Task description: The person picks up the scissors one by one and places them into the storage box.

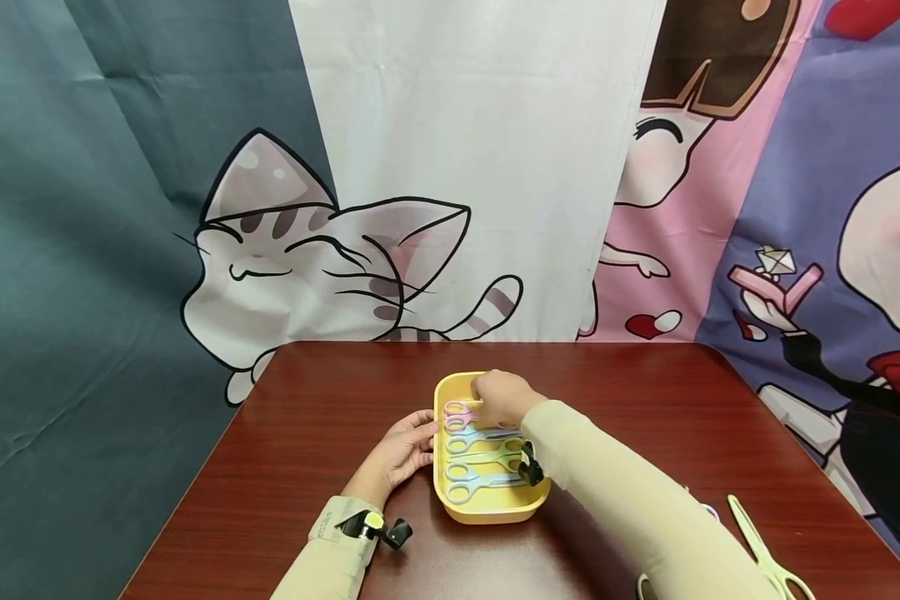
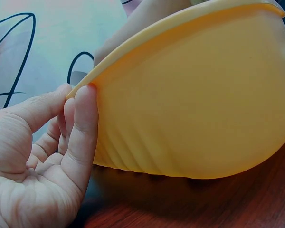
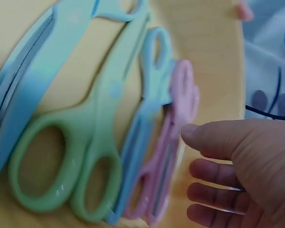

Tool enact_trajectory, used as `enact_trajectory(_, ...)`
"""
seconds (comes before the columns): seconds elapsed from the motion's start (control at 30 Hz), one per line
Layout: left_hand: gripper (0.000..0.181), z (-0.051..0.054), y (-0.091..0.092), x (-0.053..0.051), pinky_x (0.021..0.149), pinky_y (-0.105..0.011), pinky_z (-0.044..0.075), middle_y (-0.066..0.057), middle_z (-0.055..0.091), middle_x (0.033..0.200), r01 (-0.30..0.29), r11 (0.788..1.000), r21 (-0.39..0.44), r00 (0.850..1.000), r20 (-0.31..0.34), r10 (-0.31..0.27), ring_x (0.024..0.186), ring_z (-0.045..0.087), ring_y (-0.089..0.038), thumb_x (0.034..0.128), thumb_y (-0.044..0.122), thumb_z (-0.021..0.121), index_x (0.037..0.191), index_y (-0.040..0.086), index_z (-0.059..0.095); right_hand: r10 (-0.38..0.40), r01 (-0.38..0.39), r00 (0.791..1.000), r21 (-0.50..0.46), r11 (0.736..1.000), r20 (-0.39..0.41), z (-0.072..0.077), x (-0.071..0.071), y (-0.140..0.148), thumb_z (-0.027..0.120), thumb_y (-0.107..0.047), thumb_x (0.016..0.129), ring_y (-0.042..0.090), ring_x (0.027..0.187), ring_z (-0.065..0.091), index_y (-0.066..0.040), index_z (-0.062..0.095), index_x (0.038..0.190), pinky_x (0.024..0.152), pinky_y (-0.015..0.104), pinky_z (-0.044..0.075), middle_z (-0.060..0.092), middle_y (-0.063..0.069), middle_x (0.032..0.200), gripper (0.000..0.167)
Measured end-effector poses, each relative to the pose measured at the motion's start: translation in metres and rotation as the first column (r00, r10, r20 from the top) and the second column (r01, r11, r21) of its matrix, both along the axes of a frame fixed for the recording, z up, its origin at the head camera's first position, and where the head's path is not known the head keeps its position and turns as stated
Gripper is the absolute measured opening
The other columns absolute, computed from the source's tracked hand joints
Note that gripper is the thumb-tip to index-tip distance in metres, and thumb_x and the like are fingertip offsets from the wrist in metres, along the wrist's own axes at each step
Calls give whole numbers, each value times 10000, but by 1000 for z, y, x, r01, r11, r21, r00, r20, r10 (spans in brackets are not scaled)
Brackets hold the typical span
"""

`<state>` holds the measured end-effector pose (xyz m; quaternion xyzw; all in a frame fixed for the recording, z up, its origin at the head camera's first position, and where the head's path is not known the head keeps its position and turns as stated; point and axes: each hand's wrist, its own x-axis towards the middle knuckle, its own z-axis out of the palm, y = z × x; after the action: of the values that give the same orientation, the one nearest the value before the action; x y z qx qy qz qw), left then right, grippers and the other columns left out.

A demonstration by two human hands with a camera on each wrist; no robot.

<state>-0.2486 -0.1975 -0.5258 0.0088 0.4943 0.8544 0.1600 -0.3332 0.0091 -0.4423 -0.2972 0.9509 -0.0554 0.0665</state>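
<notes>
- Pink scissors (image 3: 183, 102): just beside my right hand's (image 3: 261, 156) thumb.
- Long axis across yellow tray (image 2: 194, 109); loops at both ends.
- Right fingers (image 3: 216, 173) loosely apart; left hand (image 1: 405, 446) pinches tray rim.

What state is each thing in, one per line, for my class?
Yellow tray: upright, lidless.
Pink scissors: in the tray, partly hidden.
Blue scissors: in the tray, apparently closed.
Green scissors in the tray: apparently closed.
Green scissors on the table: lying down, partly out of frame.
Left hand: pinching the tray's edge.
Right hand: fingers relaxed, holding nothing visible.
Objects beside the right sleeve: mostly hidden, state unclear.
</notes>
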Motion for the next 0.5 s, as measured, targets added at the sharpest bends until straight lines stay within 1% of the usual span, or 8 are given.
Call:
enact_trajectory(0.03,162,0,0,0,567,-217,560,-27,645,916,-1,1000,0,1000,2,1,684,613,-65,1048,21,493,1209,37,484,-6,5,1000,-15,1000,-7,3,0,3,813,-292,849,138,708,555,-141,668,873,640,308,488,612,-35,772,211)
enact_trajectory(0.07,160,-1,1,0,570,-219,562,-28,646,921,-1,1000,-3,1000,2,1,686,613,-65,1048,22,496,1207,38,485,0,-1,1000,-38,999,-30,6,1,8,808,-271,852,145,773,592,-137,685,937,690,324,523,651,-24,850,200)
enact_trajectory(0.13,159,-2,1,-1,575,-221,564,-29,645,928,2,1000,-6,1000,4,-2,690,612,-65,1045,25,506,1202,38,486,16,-23,997,-92,996,-81,16,4,19,796,-224,862,180,880,633,-111,695,1027,776,366,557,682,12,967,224)
enact_trajectory(0.2,161,-3,1,-1,576,-220,562,-29,648,929,-2,1000,-11,1000,7,3,686,610,-62,1040,27,521,1198,38,490,28,-48,990,-139,989,-139,25,8,33,773,-180,868,201,923,643,-91,691,1053,813,391,561,686,39,1007,222)
enact_trajectory(0.27,165,-3,1,-1,577,-222,562,-32,649,933,-6,1000,-13,1000,10,6,683,611,-64,1038,29,528,1200,37,494,20,-53,983,-180,982,-183,33,11,50,766,-168,868,198,867,633,-86,686,1015,779,392,557,673,34,946,186)
enact_trajectory(0.3,166,-3,1,-1,574,-221,561,-34,651,932,-8,1000,-11,1000,11,8,680,611,-65,1037,28,530,1200,37,497,7,-43,982,-193,980,-187,37,13,59,768,-172,870,191,831,619,-89,680,993,752,386,553,663,27,913,172)
enact_trajectory(0.4,167,-2,0,-1,573,-221,563,-37,659,934,-15,1000,-12,1000,9,15,681,616,-68,1042,26,516,1208,27,505,-37,3,986,-205,979,-161,41,19,90,776,-179,866,164,720,567,-108,654,913,654,352,522,620,-4,801,148)
enact_trajectory(0.5,163,0,1,-1,574,-223,567,-44,666,935,-14,1000,-8,1000,10,14,690,628,-77,1048,17,492,1211,17,504,-78,60,991,-167,984,-104,36,28,123,786,-190,857,151,643,546,-125,627,839,585,327,500,590,-22,721,173)
